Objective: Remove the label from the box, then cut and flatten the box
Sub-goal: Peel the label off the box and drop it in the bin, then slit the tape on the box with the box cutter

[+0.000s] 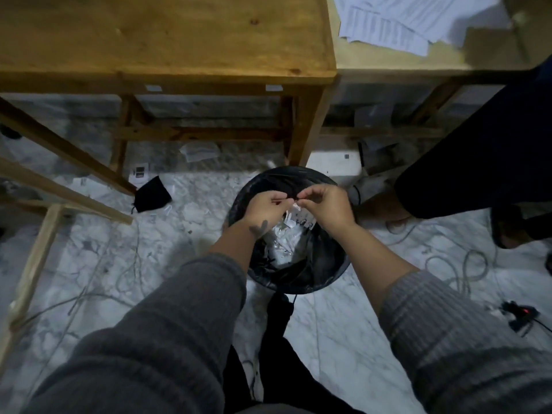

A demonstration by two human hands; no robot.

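My left hand [266, 206] and my right hand [324, 207] are held together above a round bin lined with a black bag [325, 282]. Between their fingertips they pinch a small crumpled white label scrap [298, 213], which hangs over the bin's mouth. Several white paper and clear film scraps [283, 249] lie inside the bin. No box shows in this view.
A wooden table [167, 40] stands ahead, a second one [388, 59] with printed sheets [403, 22] at the right. Another person's dark leg [478, 162] is at the right. Cables [457, 270], a black pouch [152, 194] and paper litter lie on the marble floor.
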